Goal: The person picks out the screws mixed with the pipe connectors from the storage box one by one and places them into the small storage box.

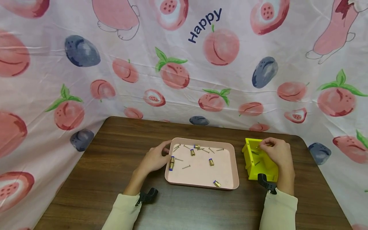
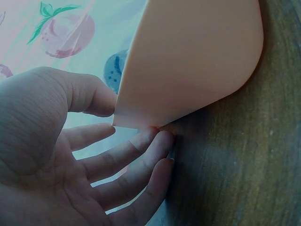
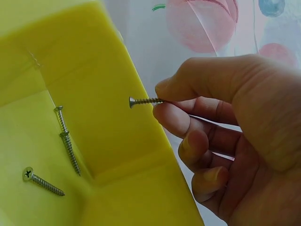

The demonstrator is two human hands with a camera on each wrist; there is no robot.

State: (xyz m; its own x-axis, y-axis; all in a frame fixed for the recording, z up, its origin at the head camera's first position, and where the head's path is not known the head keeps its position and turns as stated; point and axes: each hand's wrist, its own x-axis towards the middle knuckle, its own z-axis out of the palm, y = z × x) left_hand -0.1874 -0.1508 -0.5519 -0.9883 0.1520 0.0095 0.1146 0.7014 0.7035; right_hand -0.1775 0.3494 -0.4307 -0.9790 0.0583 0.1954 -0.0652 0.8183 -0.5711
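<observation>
My right hand (image 1: pixel 277 153) is over the yellow bin (image 1: pixel 250 169). Between thumb and forefinger it pinches a small screw (image 3: pixel 141 101) by the pointed end, head outward. Several more screws (image 3: pixel 46 184) lie on the bin's floor. At the left side of the pink tray (image 1: pixel 198 181), my left hand (image 1: pixel 155 158) touches the rim with thumb and fingertips, the fingers loosely extended in the left wrist view. The tray holds several loose screws (image 1: pixel 186 166) and several brass fittings (image 1: pixel 211 162) with blue collars. Two of these fittings lie end to end by the left wall.
Tray and bin stand side by side on a dark wooden table (image 1: pixel 201 210), with a narrow gap between them. A fruit-print cloth (image 1: pixel 178 105) hangs behind the table and along its sides. Each wrist wears a black camera mount (image 1: pixel 149 195).
</observation>
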